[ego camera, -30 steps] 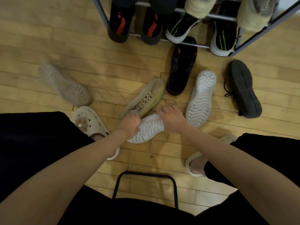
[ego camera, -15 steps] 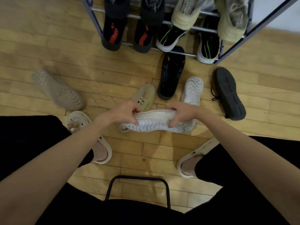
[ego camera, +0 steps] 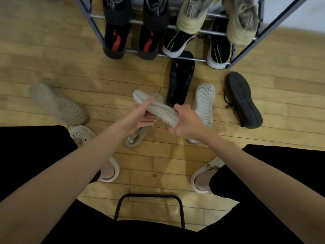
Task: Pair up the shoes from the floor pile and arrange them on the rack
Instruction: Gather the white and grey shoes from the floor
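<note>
both hands, left hand and right hand, gripped a white shoe above the floor. beneath lay a beige shoe; a white sole-up shoe and black insole lay before the rack.

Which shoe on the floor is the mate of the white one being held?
Start at the metal rack and come down to the black insole on the floor before it. Just right of it lies the white shoe, sole up. Its pale zigzag tread sets it apart from the dark grey shoe further right.
</note>
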A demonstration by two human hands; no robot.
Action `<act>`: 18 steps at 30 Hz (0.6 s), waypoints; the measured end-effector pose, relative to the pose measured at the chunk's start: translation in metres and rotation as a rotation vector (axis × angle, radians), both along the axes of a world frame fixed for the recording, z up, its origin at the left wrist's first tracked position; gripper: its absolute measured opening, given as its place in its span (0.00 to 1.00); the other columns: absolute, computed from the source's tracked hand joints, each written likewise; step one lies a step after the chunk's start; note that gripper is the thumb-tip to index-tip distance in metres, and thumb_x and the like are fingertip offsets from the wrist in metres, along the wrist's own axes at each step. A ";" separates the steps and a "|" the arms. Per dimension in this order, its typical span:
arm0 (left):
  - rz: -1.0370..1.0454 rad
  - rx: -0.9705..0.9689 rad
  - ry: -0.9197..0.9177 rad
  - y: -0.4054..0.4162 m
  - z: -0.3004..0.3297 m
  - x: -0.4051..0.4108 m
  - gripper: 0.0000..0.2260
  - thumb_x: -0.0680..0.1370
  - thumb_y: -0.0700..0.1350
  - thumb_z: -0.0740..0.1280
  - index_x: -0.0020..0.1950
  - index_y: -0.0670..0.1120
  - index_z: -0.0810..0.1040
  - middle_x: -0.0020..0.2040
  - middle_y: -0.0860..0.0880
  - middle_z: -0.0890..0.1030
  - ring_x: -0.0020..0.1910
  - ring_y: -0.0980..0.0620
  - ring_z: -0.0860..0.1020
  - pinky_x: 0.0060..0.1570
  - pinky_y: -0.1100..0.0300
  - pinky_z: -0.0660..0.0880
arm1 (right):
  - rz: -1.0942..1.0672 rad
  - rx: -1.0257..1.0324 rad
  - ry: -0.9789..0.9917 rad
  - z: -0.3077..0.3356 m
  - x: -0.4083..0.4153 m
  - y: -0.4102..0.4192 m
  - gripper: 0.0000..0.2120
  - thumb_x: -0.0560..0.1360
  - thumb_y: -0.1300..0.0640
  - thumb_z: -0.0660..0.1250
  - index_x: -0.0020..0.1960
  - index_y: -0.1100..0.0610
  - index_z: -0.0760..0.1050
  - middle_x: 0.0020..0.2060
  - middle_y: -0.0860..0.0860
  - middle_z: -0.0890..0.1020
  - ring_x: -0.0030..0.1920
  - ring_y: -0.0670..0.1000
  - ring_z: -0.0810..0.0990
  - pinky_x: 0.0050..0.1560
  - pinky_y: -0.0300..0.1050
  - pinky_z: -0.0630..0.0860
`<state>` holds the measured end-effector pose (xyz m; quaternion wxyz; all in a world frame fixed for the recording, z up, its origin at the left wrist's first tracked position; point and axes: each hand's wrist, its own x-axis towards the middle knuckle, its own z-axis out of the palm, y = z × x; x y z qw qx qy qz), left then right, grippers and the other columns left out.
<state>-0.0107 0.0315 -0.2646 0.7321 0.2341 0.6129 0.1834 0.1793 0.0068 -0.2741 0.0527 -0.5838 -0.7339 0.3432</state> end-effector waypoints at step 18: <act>0.071 0.089 0.299 0.000 -0.038 0.003 0.16 0.77 0.51 0.68 0.58 0.42 0.78 0.51 0.42 0.84 0.50 0.45 0.82 0.52 0.50 0.79 | -0.593 -0.311 -0.321 -0.078 0.082 0.051 0.44 0.74 0.45 0.68 0.77 0.62 0.45 0.72 0.65 0.56 0.72 0.66 0.56 0.70 0.56 0.58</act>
